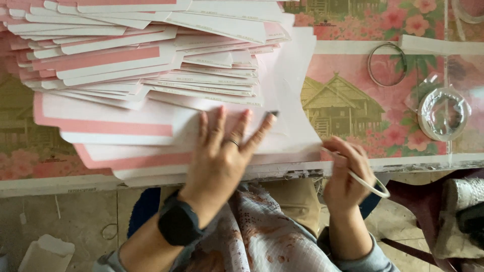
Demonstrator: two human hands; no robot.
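Observation:
My left hand [222, 151] lies flat, fingers spread, on a big fanned pile of flat pink-and-white card sheets [146, 75] on the table. A ring sits on one finger and a black watch on the wrist. My right hand [348, 174] is at the table's front edge, right of the pile, fingers curled around a thin clear tape ring [370, 185] that sticks out below the hand.
The table carries a pink floral cloth with house pictures [348, 100]. A roll of clear tape [443, 113] and an empty thin ring [386, 64] lie at the right. Below the table edge are my lap with a patterned cloth [262, 236] and a white bag [45, 254] on the floor.

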